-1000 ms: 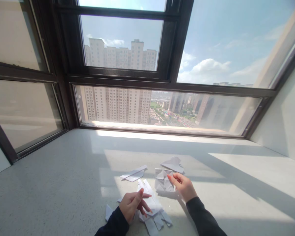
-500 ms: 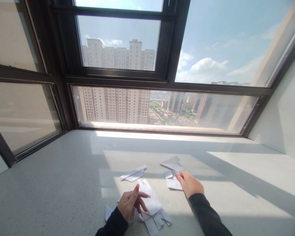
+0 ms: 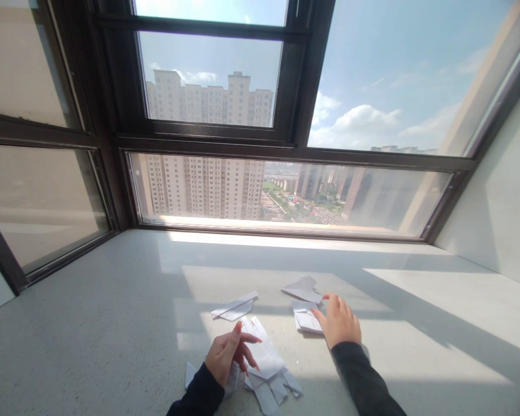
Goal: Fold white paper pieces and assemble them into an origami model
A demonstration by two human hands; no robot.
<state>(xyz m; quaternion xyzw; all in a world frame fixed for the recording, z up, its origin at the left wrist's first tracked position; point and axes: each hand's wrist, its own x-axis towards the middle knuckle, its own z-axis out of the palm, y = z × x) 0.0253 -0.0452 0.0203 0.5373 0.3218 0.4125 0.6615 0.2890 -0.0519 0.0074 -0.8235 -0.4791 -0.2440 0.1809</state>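
a pale speckled stone desk (image 3: pixel 112 323) is lying under dark-framed windows (image 3: pixel 294 144), half in sunlight. the right hand (image 3: pixel 340 321) is resting flat, fingers spread, holding nothing, beside a small folded white paper square (image 3: pixel 305 318). the left hand (image 3: pixel 227 353) is hovering loosely curled, gripping nothing, over a heap of creased paper strips (image 3: pixel 268 370).

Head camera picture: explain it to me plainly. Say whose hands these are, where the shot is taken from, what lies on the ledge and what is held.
One camera sits on a person's head, looking forward and down, so both dark-sleeved hands are that person's own. No machine is involved. The surface is a pale speckled ledge below big windows. The right hand lies flat beside a folded white paper, fingertips touching it. The left hand hovers with fingers curled over a pile of folded papers. Two more folded pieces lie farther out. Neither hand grips anything.
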